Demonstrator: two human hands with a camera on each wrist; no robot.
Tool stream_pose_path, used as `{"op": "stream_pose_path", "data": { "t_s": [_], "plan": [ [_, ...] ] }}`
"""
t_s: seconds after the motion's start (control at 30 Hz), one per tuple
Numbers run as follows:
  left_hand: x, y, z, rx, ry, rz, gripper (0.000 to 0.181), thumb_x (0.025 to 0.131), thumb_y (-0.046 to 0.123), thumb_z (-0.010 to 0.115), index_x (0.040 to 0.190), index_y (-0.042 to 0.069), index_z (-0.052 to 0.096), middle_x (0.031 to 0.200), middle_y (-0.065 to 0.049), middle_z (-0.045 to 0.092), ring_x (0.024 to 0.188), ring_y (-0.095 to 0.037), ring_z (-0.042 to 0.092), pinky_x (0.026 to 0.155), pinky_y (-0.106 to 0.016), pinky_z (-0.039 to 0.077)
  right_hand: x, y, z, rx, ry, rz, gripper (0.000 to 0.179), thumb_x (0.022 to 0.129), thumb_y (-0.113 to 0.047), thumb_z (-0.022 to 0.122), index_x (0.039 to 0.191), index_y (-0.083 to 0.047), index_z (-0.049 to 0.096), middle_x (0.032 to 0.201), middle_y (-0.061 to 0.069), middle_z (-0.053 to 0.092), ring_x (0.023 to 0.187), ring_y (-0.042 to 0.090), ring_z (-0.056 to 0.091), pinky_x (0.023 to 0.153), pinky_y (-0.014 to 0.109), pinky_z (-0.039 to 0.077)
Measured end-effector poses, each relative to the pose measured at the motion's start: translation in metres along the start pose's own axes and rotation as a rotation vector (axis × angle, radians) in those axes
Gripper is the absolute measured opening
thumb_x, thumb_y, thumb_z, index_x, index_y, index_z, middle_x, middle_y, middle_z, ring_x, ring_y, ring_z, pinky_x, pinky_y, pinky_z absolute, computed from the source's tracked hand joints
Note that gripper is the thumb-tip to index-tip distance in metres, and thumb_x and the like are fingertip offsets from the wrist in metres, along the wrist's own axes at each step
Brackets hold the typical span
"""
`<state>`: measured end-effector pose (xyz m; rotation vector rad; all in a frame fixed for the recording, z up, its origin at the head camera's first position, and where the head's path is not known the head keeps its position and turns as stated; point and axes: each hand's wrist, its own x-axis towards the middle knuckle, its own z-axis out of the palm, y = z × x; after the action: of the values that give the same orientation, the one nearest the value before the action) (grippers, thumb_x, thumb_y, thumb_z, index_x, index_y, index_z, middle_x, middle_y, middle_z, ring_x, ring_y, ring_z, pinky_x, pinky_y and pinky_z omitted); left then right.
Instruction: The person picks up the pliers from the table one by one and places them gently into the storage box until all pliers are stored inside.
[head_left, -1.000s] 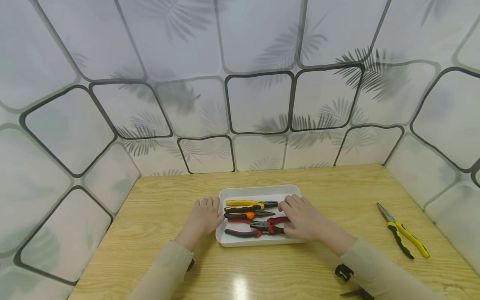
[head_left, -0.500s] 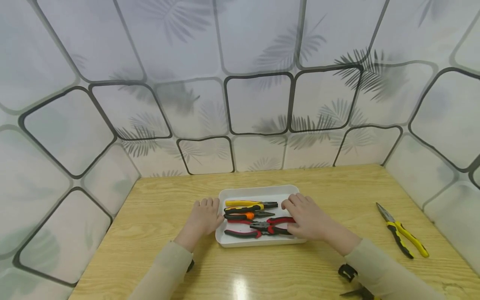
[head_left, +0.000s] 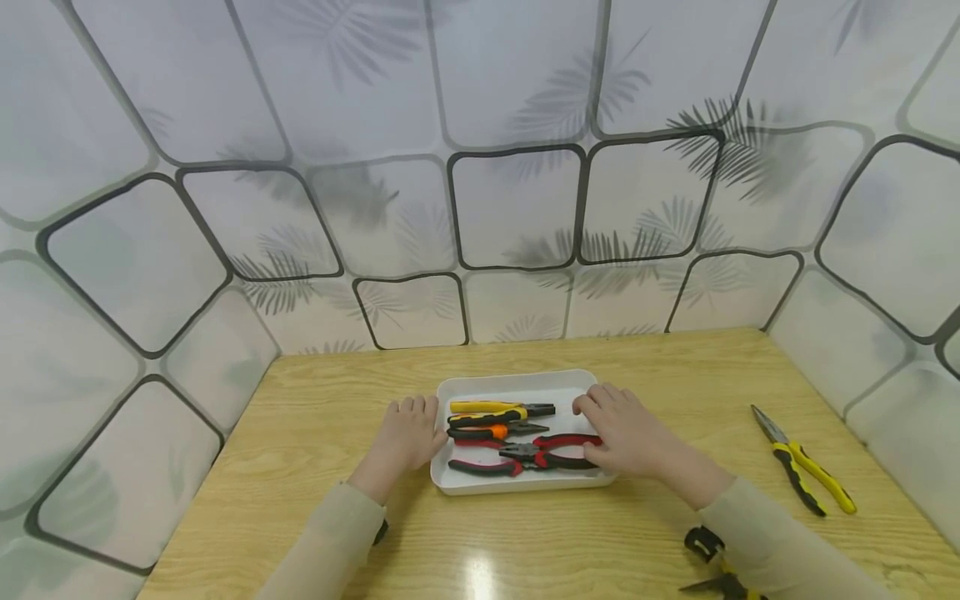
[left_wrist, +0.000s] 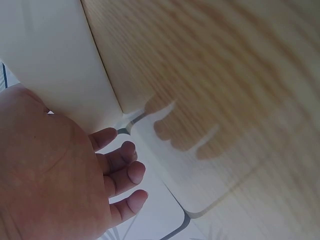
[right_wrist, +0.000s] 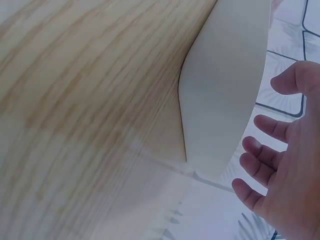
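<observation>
A white tray [head_left: 517,386] lies on the table with several pliers in it. The pliers include one with a yellow handle [head_left: 480,407], long-nose pliers with orange and black handles [head_left: 491,432], and red-and-black-handled pliers [head_left: 566,462] in front. My left hand [head_left: 405,435] holds the tray's left end, thumb at the rim and fingers along the outside wall; the thumb is hidden in the left wrist view. Over the tray's right end hovers my right hand [head_left: 618,429]. Its fingers [right_wrist: 262,172] and thumb are spread apart with nothing between them, beside the tray wall [right_wrist: 225,75].
Long-nose pliers with yellow and black handles [head_left: 802,467] lie at the right of the wooden table [head_left: 315,400]. Another dark-jawed tool [head_left: 723,586] shows partly under the right sleeve. A patterned wall [head_left: 517,208] encloses the back and sides.
My right hand has drawn to the right, uncovering more of the red-and-black handles. The left hand and the tray stay where they were.
</observation>
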<state>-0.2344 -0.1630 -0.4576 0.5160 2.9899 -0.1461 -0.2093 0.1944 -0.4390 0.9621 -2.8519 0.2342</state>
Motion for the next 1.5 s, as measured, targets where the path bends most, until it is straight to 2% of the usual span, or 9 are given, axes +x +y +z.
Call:
{"op": "stream_pose_path", "data": {
  "t_s": [0.27,0.4,0.7,0.97,1.5],
  "plan": [
    [0.001,0.0,0.0,-0.03,-0.021,-0.007,0.055,0.106,0.04,0.049,0.141,-0.003,0.047,0.131,-0.025,0.06,0.125,-0.041,0.058,0.111,-0.06,0.043,-0.005,0.003,0.0,-0.009,-0.014,0.027,0.032,0.088,-0.023,0.063,0.117,-0.012,0.061,0.108,0.001,0.053,0.093,0.018,0.044,0.078,0.035,0.035],
    [0.001,-0.001,0.0,-0.039,-0.02,-0.008,0.056,0.106,0.04,0.049,0.142,-0.002,0.047,0.133,-0.025,0.06,0.126,-0.042,0.057,0.111,-0.06,0.043,-0.009,0.005,0.001,-0.024,-0.001,0.026,0.032,0.087,-0.024,0.064,0.117,-0.012,0.062,0.107,0.0,0.053,0.094,0.018,0.045,0.079,0.037,0.038],
    [0.001,-0.001,0.001,-0.042,-0.01,-0.009,0.055,0.105,0.039,0.05,0.14,-0.003,0.047,0.13,-0.025,0.06,0.126,-0.042,0.058,0.111,-0.06,0.043,-0.015,0.012,0.004,-0.03,0.026,0.031,0.032,0.089,-0.023,0.066,0.118,-0.012,0.061,0.108,0.001,0.054,0.1,0.021,0.049,0.081,0.039,0.041],
    [0.0,0.0,-0.001,-0.045,-0.013,-0.005,0.053,0.105,0.037,0.049,0.139,-0.003,0.047,0.128,-0.025,0.06,0.123,-0.041,0.058,0.109,-0.059,0.044,-0.022,0.015,-0.001,-0.021,0.03,0.042,0.032,0.089,-0.023,0.069,0.117,-0.01,0.062,0.108,0.001,0.054,0.098,0.02,0.049,0.081,0.038,0.041],
    [0.001,-0.001,0.002,-0.034,-0.003,-0.009,0.054,0.105,0.038,0.05,0.139,-0.003,0.048,0.127,-0.024,0.06,0.122,-0.041,0.058,0.107,-0.059,0.045,-0.033,0.028,-0.006,-0.037,0.045,0.079,0.037,0.091,-0.028,0.075,0.119,-0.01,0.061,0.11,0.004,0.057,0.102,0.024,0.054,0.082,0.043,0.045]
  ]
}}
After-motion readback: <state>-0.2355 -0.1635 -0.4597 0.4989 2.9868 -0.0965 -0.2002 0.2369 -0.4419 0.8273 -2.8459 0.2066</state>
